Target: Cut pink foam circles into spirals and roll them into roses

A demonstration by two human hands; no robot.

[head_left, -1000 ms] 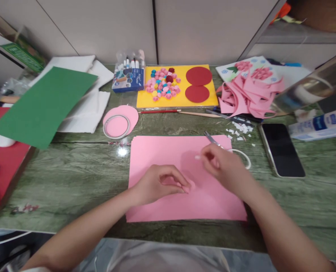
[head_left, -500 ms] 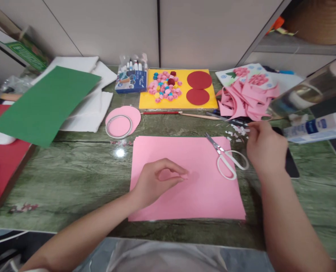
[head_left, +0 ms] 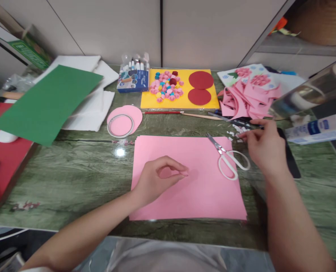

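Observation:
My left hand [head_left: 159,176] is over a stack of pink paper [head_left: 207,196], thumb and forefinger pinched at the tips. What they hold, if anything, is too small to name; a trace of pink shows there. My right hand [head_left: 265,149] reaches beyond the stack's right side, thumb and forefinger apart, with nothing seen between them. Its fingertips are just over small white paper scraps [head_left: 230,133] and beside dark pens [head_left: 237,122]. White-handled scissors [head_left: 226,160] lie on the stack's upper right corner, blades slightly parted.
Behind lie a yellow pad [head_left: 185,104] bearing small coloured paper rolls [head_left: 168,88] and two red circles [head_left: 201,80]. Pink paper offcuts [head_left: 247,100], a glue bottle [head_left: 312,128] and a dark phone [head_left: 291,160] are at right. A tape ring [head_left: 132,128] and green sheet [head_left: 47,105] are left.
My right hand has parted its thumb and forefinger, the thumb now lower over the white scraps. My left hand keeps its pinch in nearly the same place. The view has shifted slightly.

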